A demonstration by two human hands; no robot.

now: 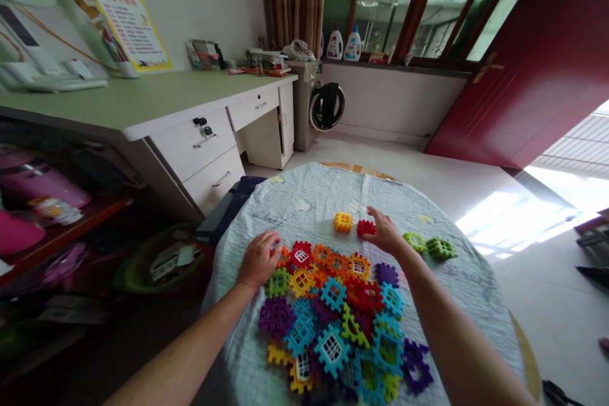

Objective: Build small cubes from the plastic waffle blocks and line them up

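We see the red block (365, 228) sitting squarish on the cloth (304, 190), right of the yellow block (343, 222), no long axis discernible. Our right hand (384, 231) angles forward-left, thumb and fingers parted beside it; our left (261, 259) curls by the pile (333, 295), its grip unclear.

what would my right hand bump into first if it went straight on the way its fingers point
Your right hand would most likely meet the red blocks right by its fingers, then perhaps the yellow blocks; its height above the cloth is unclear.
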